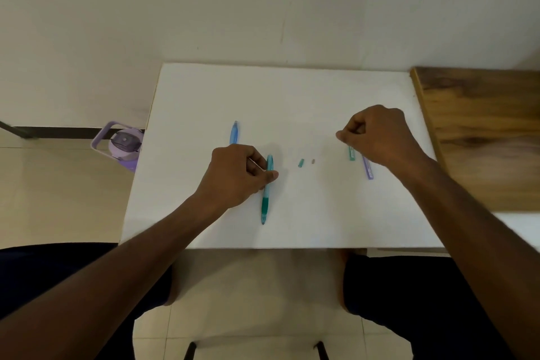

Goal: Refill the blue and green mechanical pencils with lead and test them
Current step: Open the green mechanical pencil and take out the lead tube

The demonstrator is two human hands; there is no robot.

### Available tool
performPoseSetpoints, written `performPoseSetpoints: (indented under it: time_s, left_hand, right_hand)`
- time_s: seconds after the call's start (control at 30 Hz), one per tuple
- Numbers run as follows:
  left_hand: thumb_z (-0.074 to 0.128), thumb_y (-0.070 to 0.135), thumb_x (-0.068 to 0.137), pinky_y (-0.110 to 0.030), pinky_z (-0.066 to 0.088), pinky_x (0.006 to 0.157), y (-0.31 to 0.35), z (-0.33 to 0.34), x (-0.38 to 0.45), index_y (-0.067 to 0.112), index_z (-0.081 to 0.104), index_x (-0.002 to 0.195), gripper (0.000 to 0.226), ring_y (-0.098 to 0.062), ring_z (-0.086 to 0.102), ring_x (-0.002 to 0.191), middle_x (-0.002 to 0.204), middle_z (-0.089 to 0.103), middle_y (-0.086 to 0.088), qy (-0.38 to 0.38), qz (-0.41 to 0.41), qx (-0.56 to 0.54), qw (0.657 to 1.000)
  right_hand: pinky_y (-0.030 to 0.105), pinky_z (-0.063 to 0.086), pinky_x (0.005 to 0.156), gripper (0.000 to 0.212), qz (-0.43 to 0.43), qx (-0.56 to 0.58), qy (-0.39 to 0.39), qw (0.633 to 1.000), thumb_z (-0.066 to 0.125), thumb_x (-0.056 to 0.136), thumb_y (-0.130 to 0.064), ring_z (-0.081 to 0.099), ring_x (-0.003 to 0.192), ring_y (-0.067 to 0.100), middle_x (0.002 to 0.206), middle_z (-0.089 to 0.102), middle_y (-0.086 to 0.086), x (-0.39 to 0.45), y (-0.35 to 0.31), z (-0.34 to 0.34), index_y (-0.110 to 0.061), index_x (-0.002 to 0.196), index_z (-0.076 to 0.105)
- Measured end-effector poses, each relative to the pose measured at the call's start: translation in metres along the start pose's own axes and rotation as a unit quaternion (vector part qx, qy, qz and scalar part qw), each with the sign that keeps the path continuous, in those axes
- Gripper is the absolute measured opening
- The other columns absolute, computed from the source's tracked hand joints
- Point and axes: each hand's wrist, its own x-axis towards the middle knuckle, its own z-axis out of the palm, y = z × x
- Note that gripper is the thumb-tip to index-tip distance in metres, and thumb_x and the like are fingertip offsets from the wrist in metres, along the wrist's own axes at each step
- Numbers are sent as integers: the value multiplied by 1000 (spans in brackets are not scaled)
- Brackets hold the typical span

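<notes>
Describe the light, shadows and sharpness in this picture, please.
Head view: soft, even light with no glare on the white table; faint shadows beside the left hand and green mechanical pencil; edges bow from the wide lens; the whole frame is slightly soft.

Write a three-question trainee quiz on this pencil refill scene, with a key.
1. True or false: the left hand grips the green pencil.
2. Which pencil lies untouched on the white table? A) blue B) green
3. Fill in: the small green cap lies loose between the two ____.

Key: 1 true, its fingers curl round the barrel; 2 A, the blue pencil; 3 hands, the right hand being over the lead cases.
</notes>
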Motion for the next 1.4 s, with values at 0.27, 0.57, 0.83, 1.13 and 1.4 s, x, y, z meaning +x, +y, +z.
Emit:
performPoseSetpoints:
  time_s: [0.27,0.57,0.83,1.13,1.4]
  left_hand:
    - [91,43,79,-21,60,81,6,3,5,14,76,99,37,-16,76,73,80,79,0,19,16,49,998]
    - [74,58,91,-19,55,70,9,-7,2,27,74,93,30,-5,70,68,80,73,15,64,80,104,989]
    - [74,53,92,-18,63,67,27,-13,-2,34,81,113,29,8,72,89,97,80,21,6,74,-106,992]
    - [80,40,93,-11,59,77,22,-12,-1,28,84,104,18,5,75,87,89,80,21,73,112,-103,986]
    - [85,39,89,2,44,64,22,-16,-3,36,82,94,7,20,67,75,68,63,40,65,170,-23,983]
  right_hand:
    - [37,60,91,40,33,-39,39,998,80,90,-46,72,98,26,104,75,8,5,16,23,-15,114,71]
    - [25,55,72,30,48,56,36,997,81,84,-21,73,83,16,83,77,0,-1,-3,31,-16,112,73]
    - [13,55,57,14,-10,295,-92,951,90,83,-28,75,66,8,76,80,-8,-39,-62,28,-23,91,80]
    - [20,63,64,23,-31,299,-94,949,87,83,-41,78,72,9,78,81,-11,-42,-64,23,-26,99,81]
    - [25,64,70,11,-71,312,-92,943,83,90,-30,78,75,13,81,81,-6,-45,-62,16,-22,98,82]
